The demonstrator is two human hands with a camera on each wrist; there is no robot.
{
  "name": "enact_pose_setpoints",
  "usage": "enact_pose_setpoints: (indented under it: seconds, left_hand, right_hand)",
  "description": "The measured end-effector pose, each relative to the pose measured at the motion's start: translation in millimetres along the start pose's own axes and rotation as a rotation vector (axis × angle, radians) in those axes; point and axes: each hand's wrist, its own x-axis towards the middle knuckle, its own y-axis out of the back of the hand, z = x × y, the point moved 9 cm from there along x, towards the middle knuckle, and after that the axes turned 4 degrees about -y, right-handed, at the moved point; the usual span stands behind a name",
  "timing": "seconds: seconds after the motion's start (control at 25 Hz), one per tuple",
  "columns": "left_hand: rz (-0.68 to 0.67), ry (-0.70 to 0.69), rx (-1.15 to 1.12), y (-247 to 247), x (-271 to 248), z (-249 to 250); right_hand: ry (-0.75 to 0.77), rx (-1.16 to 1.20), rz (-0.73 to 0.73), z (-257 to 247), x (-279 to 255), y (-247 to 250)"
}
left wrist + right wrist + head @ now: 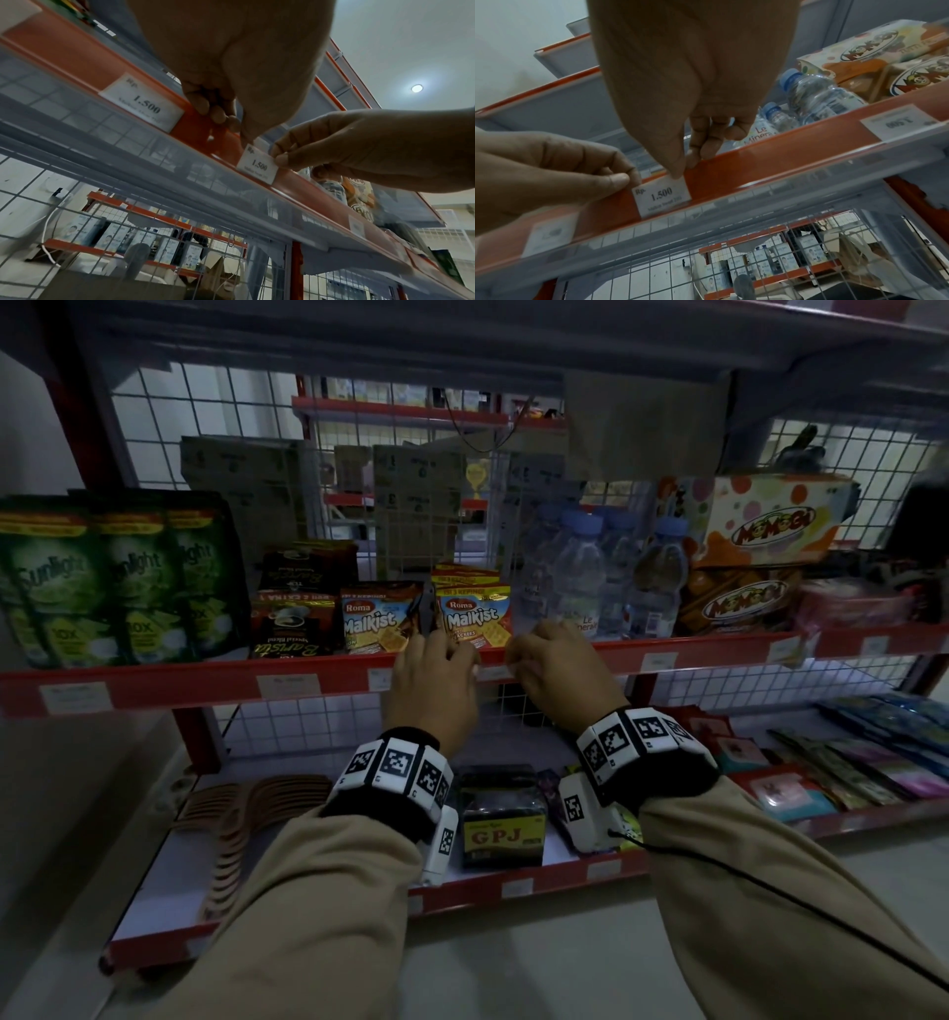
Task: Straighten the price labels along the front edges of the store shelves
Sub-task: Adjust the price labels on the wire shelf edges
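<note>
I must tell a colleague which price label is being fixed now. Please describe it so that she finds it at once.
Look at the red front rail of the shelf with the Malkist packs and water bottles. The price label sits below the right Malkist pack, reading 1.500. Unlike its neighbours, the left hand and right hand pinch its two ends.

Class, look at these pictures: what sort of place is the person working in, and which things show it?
Most likely a small grocery shop. Red shelves carry packaged goods such as Malkist crackers and water bottles, and price labels reading Rp. 1.500 sit along the shelf edge.
</note>
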Motion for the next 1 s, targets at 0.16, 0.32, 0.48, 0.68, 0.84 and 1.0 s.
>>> enact_pose_setpoints:
  seconds: [0.16, 0.32, 0.48, 0.68, 0.84, 1.0]
  left_hand:
    - [-0.039, 0.012, 0.01, -2.6, -0.6, -1.1]
    - [-0.024, 0.009, 0.005, 1.5, -4.0, 0.3]
    - [0.017, -0.021, -0.039, 9.5, -7.2, 1.7]
    - [-0.025, -0.031, -0.054, 15.2, -7.0, 0.5]
    - [-0.059, -0.059, -0.105, 23.3, -9.9, -7.3]
    - [-0.076, -0.119, -0.1, 28.1, -12.9, -11.1]
  right_hand:
    - [-0.005, 0.007, -0.002, -0.3, -1.9, -1.2]
    - [-0.02, 0.001, -0.005, -0.5, -1.5, -3.1]
    - [-0.023, 0.052, 0.026, -2.4, -4.6, -2.0]
    - [-0.061, -0.029, 0.09, -4.9, -8.2, 4.1]
    - [-0.113, -0.069, 0.146, -5.5, -15.9, 11.3]
    - [-0.201, -0.041, 0.124, 6.1, -24.6, 14.2]
